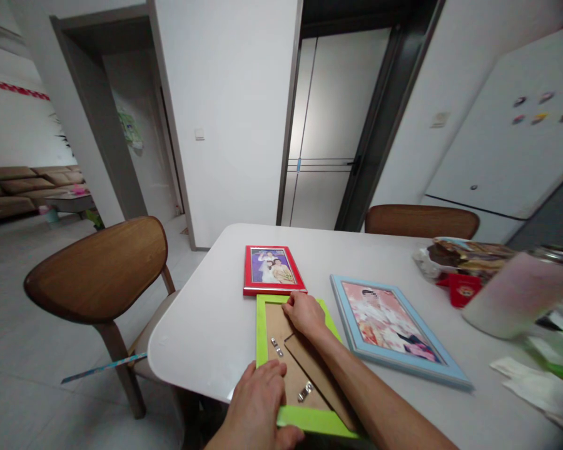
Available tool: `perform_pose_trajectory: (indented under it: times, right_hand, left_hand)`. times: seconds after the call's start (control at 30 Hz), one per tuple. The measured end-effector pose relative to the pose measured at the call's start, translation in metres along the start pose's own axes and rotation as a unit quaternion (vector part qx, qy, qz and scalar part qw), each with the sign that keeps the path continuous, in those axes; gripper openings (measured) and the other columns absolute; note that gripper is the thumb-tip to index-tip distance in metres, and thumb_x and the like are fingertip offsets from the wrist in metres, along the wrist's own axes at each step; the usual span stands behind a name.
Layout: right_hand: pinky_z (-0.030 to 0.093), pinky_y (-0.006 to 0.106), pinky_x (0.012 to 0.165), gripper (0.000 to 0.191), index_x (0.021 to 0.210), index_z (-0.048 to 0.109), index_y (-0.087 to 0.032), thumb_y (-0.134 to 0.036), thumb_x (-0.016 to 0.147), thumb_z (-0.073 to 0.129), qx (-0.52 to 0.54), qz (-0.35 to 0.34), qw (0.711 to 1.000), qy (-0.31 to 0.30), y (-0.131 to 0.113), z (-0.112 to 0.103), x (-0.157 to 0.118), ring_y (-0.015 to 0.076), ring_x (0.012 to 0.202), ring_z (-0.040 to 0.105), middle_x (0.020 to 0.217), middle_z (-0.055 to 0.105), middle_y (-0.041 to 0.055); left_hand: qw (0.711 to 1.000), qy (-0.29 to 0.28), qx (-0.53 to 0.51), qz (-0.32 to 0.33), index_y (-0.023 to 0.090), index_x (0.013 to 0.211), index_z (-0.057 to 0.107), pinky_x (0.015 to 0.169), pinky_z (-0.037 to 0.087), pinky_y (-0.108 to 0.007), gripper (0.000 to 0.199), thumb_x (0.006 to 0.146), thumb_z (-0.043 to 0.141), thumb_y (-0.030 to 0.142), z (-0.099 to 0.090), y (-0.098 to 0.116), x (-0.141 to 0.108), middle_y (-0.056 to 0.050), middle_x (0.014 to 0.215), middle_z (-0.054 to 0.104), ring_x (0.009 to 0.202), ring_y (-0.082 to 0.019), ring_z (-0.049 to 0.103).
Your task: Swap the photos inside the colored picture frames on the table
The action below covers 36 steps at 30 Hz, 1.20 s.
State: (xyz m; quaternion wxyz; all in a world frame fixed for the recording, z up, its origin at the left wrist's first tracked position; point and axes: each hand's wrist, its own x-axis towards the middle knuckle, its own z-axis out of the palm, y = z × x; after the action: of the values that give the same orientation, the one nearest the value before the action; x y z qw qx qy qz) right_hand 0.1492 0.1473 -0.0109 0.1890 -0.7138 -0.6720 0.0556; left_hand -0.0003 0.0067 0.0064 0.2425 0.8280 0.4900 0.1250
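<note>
At the near edge, the lime-green picture frame point(263, 326) is being grasped at its near left corner by the left hand point(260, 397), fingers being laid over the side rail and the thumb being set by the near rail. The frame is being kept back-up on the white dining table point(206, 340), its brown backing board point(293, 369) being exposed with two metal hangers point(304, 392). The hinged stand point(316, 375) is being partly covered by the right forearm. Near the far rail, the backing board is being touched by the bent fingers of the right hand point(304, 314); whether anything is being pinched there cannot be told. To the right, a light-blue photo frame point(422, 370) is being displayed face up, well clear of a crumpled white tissue point(528, 384) and a pink-and-white tumbler point(516, 294). Just beyond the green frame, a red photo frame point(249, 269) is being shown face up. Farther off, the table is being flanked by wooden chairs point(107, 265), and a frosted-glass door point(342, 112) is being seen beside a white refrigerator point(492, 150) dotted with magnets point(539, 117).
</note>
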Motion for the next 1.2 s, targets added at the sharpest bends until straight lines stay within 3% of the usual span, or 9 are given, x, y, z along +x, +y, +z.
perform_pose_trajectory:
  times: [0.17, 0.4, 0.6, 0.9, 1.07, 1.2]
  right_hand:
    - [0.032, 0.025, 0.054, 0.025, 0.078, 0.063, -0.015, -0.028, 0.075, 0.042, 0.029, -0.066, 0.997, -0.001, -0.001, -0.012, -0.011, 0.0162, 0.065, 0.055, 0.075, 0.064, 0.0080]
    - [0.035, 0.023, 0.064, 0.020, 0.069, 0.067, -0.021, -0.022, 0.073, 0.048, 0.072, -0.227, 0.969, -0.069, -0.012, -0.023, -0.065, 0.0138, 0.070, 0.053, 0.069, 0.063, 0.0026]
    - [0.033, 0.024, 0.064, 0.019, 0.067, 0.066, -0.020, -0.017, 0.074, 0.048, 0.073, -0.268, 0.957, -0.078, -0.014, -0.021, -0.071, 0.0134, 0.071, 0.050, 0.069, 0.060, 0.0030]
    - [0.032, 0.025, 0.065, 0.019, 0.060, 0.062, -0.018, -0.015, 0.074, 0.049, 0.067, -0.318, 0.941, -0.091, -0.010, -0.018, -0.070, 0.0132, 0.070, 0.046, 0.068, 0.059, 0.0018]
    - [0.035, 0.029, 0.072, 0.024, 0.088, 0.062, -0.020, -0.014, 0.076, 0.042, 0.116, -0.322, 0.936, -0.083, 0.006, -0.037, -0.090, 0.0157, 0.081, 0.046, 0.087, 0.057, 0.0059]
    - [0.034, 0.033, 0.073, 0.029, 0.083, 0.062, -0.023, -0.007, 0.069, 0.043, 0.114, -0.358, 0.920, -0.116, 0.022, -0.054, -0.117, 0.0166, 0.080, 0.045, 0.083, 0.056, 0.0038]
  left_hand:
    - [1.000, 0.020, -0.014, 0.015, 0.017, 0.089, 0.055, 0.099, 0.023, -0.041, 0.039, 0.056, 0.071, 0.030, 0.002, -0.005, -0.001, -0.007, 0.126, 0.044, 0.116, -0.023, 0.036]
    - [0.997, 0.060, -0.029, 0.038, 0.017, 0.081, 0.055, 0.096, 0.028, -0.037, 0.037, 0.051, 0.075, 0.025, 0.007, -0.009, -0.002, -0.007, 0.119, 0.050, 0.109, -0.022, 0.043]
    - [0.993, 0.089, -0.048, 0.058, 0.018, 0.076, 0.053, 0.094, 0.029, -0.035, 0.039, 0.047, 0.078, 0.022, 0.011, -0.012, -0.001, -0.005, 0.112, 0.054, 0.104, -0.021, 0.046]
    - [0.995, 0.067, -0.053, 0.055, 0.018, 0.075, 0.053, 0.089, 0.033, -0.036, 0.035, 0.049, 0.076, 0.022, 0.007, -0.011, 0.000, -0.006, 0.112, 0.053, 0.102, -0.022, 0.046]
    - [0.994, 0.077, -0.062, 0.056, 0.019, 0.076, 0.052, 0.091, 0.031, -0.035, 0.033, 0.051, 0.075, 0.021, 0.009, -0.014, -0.001, -0.004, 0.113, 0.053, 0.104, -0.021, 0.046]
    - [0.993, 0.079, -0.063, 0.054, 0.019, 0.074, 0.052, 0.090, 0.033, -0.031, 0.035, 0.049, 0.076, 0.017, 0.009, -0.015, -0.002, -0.003, 0.114, 0.053, 0.104, -0.019, 0.046]
